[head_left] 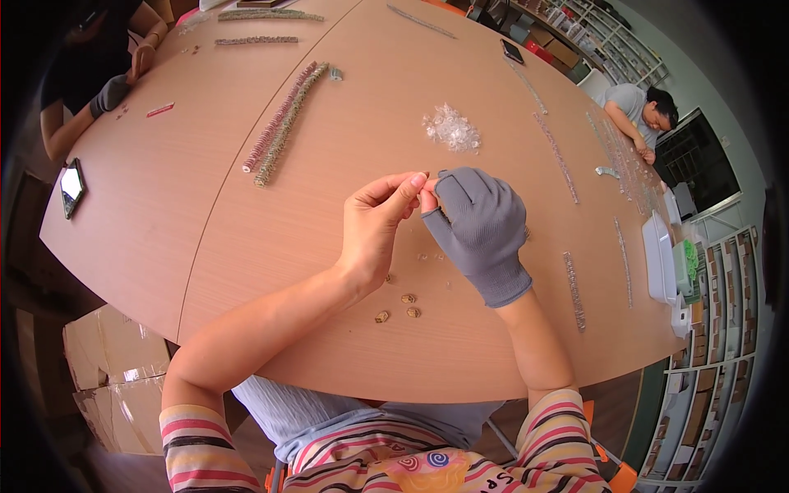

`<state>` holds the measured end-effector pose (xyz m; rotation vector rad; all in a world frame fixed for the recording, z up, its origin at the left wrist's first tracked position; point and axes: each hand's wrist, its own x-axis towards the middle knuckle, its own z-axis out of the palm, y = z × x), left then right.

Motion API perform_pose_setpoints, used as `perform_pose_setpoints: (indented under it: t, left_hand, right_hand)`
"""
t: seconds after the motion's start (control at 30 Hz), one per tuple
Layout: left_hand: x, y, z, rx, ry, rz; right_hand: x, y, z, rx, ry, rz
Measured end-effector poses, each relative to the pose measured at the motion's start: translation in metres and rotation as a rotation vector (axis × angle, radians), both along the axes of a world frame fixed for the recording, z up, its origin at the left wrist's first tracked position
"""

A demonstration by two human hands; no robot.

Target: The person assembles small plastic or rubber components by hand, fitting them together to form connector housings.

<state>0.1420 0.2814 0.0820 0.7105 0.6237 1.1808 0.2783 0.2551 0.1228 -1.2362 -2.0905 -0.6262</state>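
My left hand is bare, its thumb and fingers pinched together at the middle of the table. Against its fingertips comes my right hand, in a grey fingerless glove, with its fingers closed too. Whatever is between the fingertips is too small or hidden to make out. Just beyond the hands lies a pile of small clear plastic pieces. Several small brownish-gold pieces are scattered on the near side, below my hands. A few tiny clear bits lie between my wrists.
Two long rows of stacked pieces, one pink and one greenish, lie left of centre. Thin strands and a white bin are at the right. One person works far right, another far left. A phone rests at left.
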Motion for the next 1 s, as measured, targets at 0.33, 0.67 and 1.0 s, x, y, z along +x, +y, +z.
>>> perform_pose_setpoints:
  t: [0.33,0.67,1.0]
  left_hand:
    - [0.000,-0.001,-0.001,0.099,0.091,-0.036]
    - [-0.007,0.008,-0.009,0.081,0.113,-0.211]
    - [-0.010,0.011,-0.011,0.067,-0.015,-0.354]
  right_hand:
    - [0.003,0.000,-0.003,-0.191,0.250,-0.013]
    - [0.025,0.006,0.007,-0.873,0.899,0.101]
    - [0.045,0.008,0.009,-1.091,1.172,0.353]
